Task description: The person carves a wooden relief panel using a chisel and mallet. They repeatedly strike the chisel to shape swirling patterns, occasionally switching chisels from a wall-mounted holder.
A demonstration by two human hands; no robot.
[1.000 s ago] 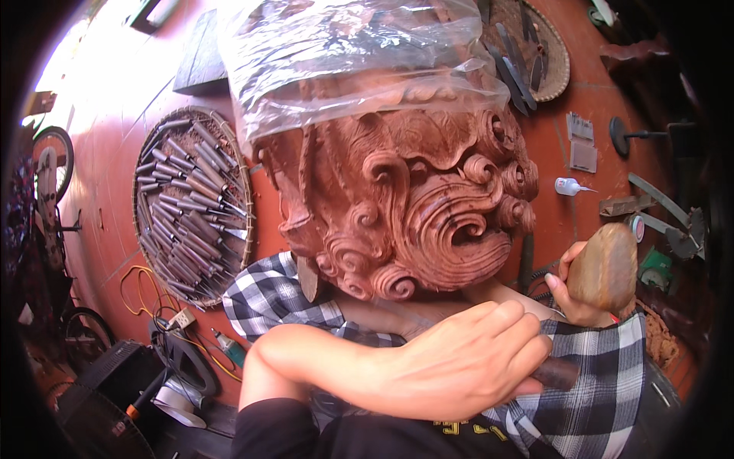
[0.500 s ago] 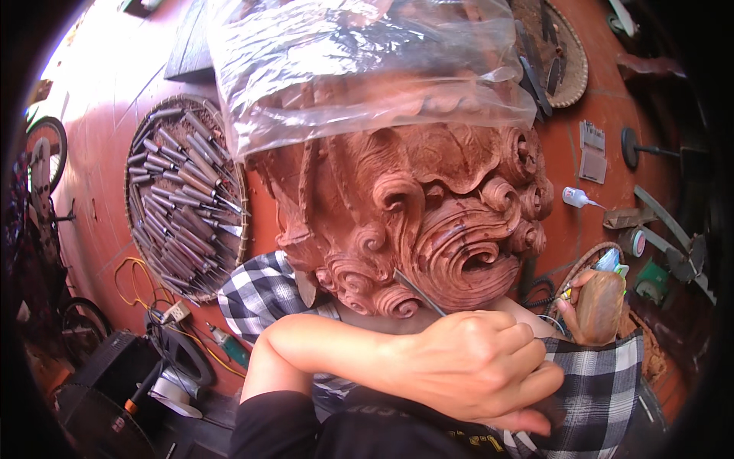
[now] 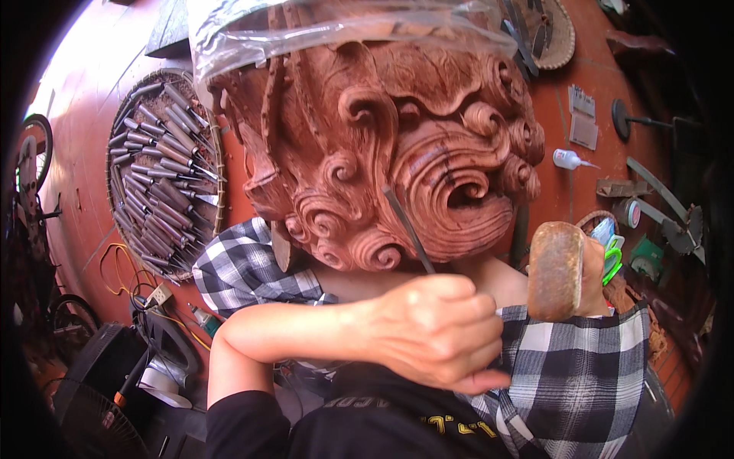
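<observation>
A large reddish-brown wooden carving [image 3: 382,138] full of swirls and curls fills the middle, its top draped in clear plastic sheet [image 3: 306,30]. My left hand [image 3: 436,329] is closed around a thin metal chisel [image 3: 409,229] whose tip rests against the lower curls of the carving. To the right, a worn wooden mallet [image 3: 556,269] is held up beside the carving. My right hand [image 3: 593,279] grips it and is mostly hidden behind the mallet head. A black-and-white checked cloth [image 3: 581,367] lies over my lap under both hands.
A round woven tray [image 3: 164,176] with several chisels lies on the red floor at left. A small white bottle [image 3: 569,159], metal tools and a second woven tray [image 3: 554,30] lie at right. A fan [image 3: 92,398], cables and a bicycle wheel [image 3: 34,153] sit at far left.
The view has closed in on the carving, which now looms larger. My left hand has brought the chisel up against the lower curls. The mallet has swung in closer to the carving.
</observation>
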